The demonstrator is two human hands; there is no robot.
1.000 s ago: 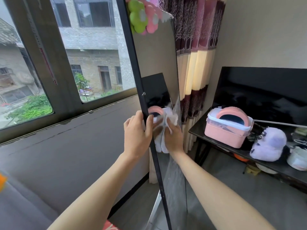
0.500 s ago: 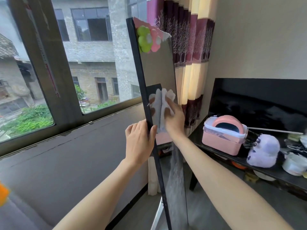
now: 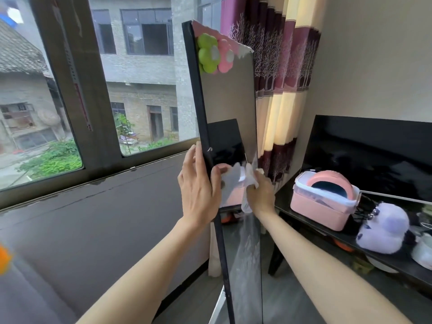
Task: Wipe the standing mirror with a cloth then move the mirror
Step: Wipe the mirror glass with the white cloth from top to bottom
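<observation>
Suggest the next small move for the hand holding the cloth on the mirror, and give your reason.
Probably slide the cloth down the glass. The right hand presses it against the mirror about halfway up, while the left hand grips the black frame edge to steady it. The lower glass looks streaky, so wiping seems unfinished; moving the mirror should wait.
</observation>
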